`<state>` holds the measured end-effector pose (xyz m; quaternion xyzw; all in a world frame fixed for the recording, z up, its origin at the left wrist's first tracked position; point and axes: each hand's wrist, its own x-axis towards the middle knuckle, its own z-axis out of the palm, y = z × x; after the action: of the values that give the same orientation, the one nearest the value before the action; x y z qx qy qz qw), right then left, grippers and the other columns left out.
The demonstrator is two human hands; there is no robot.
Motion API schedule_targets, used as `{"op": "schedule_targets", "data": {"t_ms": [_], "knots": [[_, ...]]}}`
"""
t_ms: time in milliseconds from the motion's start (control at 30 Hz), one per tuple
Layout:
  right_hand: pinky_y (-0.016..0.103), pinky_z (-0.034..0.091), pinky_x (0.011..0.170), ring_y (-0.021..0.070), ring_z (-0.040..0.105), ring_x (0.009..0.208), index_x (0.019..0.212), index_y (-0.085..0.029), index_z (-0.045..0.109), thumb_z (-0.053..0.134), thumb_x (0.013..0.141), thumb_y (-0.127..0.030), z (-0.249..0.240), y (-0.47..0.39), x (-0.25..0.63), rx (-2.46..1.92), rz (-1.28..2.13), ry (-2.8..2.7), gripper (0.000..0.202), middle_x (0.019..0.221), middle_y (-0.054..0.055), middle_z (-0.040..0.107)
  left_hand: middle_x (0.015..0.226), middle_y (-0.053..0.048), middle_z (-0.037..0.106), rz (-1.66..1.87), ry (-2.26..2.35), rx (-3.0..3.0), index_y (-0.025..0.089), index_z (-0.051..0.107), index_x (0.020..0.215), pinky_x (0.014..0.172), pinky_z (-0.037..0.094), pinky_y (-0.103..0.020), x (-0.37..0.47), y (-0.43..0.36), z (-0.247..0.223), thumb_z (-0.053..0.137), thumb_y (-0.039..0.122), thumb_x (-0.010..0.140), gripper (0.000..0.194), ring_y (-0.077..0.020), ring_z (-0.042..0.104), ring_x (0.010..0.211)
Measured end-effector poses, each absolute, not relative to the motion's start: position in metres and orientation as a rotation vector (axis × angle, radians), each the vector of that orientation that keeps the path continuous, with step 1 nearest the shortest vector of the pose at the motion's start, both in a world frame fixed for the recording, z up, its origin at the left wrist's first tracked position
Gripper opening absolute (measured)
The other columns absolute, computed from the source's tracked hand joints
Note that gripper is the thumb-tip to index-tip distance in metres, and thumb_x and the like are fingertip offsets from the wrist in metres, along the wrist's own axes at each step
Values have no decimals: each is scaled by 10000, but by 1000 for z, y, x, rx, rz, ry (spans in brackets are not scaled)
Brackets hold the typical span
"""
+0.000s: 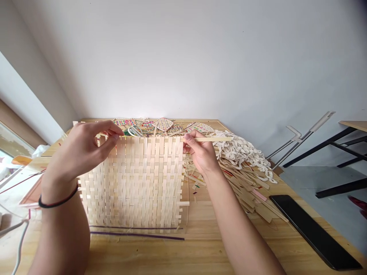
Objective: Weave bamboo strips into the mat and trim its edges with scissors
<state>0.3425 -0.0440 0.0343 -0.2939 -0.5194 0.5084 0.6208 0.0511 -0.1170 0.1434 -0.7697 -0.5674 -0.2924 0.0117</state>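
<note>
A pale woven bamboo panel [140, 179] stands upright over the table, its top edge facing away from me. My left hand [86, 149], with a dark band at the wrist, pinches the panel's top edge near the left corner, thumb against fingertips. At the top right corner my right hand [202, 151] grips a flat bamboo strip [223, 139] between thumb and fingers. This strip runs along the panel's top edge and sticks out to the right past the hand. Two dark purple strips [160, 236] lie by the panel's lower edge.
Behind the panel lie colourful woven pieces [163, 124] and white-handled scissors [134, 131]. A heap of white cord [243, 151] and loose bamboo strips [243, 187] cover the right side. A black phone-like slab [312, 229] rests near the right edge; a white cable [20, 244] lies left.
</note>
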Motion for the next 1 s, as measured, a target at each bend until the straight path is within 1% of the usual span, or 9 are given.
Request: {"op": "schedule_targets", "data": {"t_ms": [133, 267, 400, 467, 667, 800, 1000], "knots": [[249, 469, 551, 110, 549, 591, 697, -223, 553, 934, 731, -592, 33, -43, 343, -685, 1165, -1203, 531, 658, -33, 599, 826, -4, 794, -902, -1762, -2438, 229, 790, 976, 619, 476, -345, 48, -120, 144, 578, 431, 906, 301, -142, 589, 500], [240, 465, 546, 108, 557, 592, 688, -220, 556, 941, 716, -603, 33, -43, 344, -692, 1170, -1200, 544, 656, -31, 608, 888, -2, 806, -907, -1681, -2474, 236, 786, 1016, 578, 470, -316, 42, -118, 141, 567, 378, 927, 275, -137, 621, 565], [225, 453, 539, 98, 551, 586, 689, -214, 588, 967, 686, -592, 32, -43, 344, -690, 1191, -1169, 535, 652, -33, 606, 981, 3, 813, -910, -1560, -2543, 251, 767, 1067, 676, 504, -290, 35, -113, 136, 551, 308, 967, 245, -142, 706, 771], [220, 449, 535, 97, 549, 589, 695, -214, 604, 975, 673, -588, 31, -42, 343, -688, 1205, -1148, 527, 649, -36, 599, 1010, 4, 808, -912, -1528, -2567, 254, 755, 1089, 728, 518, -290, 33, -111, 134, 549, 293, 982, 235, -146, 721, 853], [209, 463, 549, 93, 539, 616, 685, -213, 586, 1001, 624, -582, 27, -40, 338, -695, 1237, -1089, 559, 675, -43, 576, 1018, 9, 806, -887, -1546, -2543, 272, 750, 1080, 768, 538, -332, 30, -109, 133, 562, 328, 992, 215, -166, 722, 841], [211, 457, 553, 94, 518, 618, 683, -214, 560, 992, 638, -591, 27, -41, 338, -691, 1238, -1104, 575, 673, -46, 548, 970, -9, 809, -899, -1591, -2533, 262, 758, 1049, 773, 550, -356, 31, -109, 133, 572, 365, 979, 224, -193, 740, 842], [222, 430, 552, 107, 481, 631, 694, -223, 516, 958, 686, -611, 25, -41, 338, -692, 1212, -1146, 588, 682, -44, 503, 953, -17, 811, -933, -1592, -2530, 257, 763, 1018, 737, 539, -354, 32, -110, 135, 567, 356, 970, 225, -190, 723, 804]]}}
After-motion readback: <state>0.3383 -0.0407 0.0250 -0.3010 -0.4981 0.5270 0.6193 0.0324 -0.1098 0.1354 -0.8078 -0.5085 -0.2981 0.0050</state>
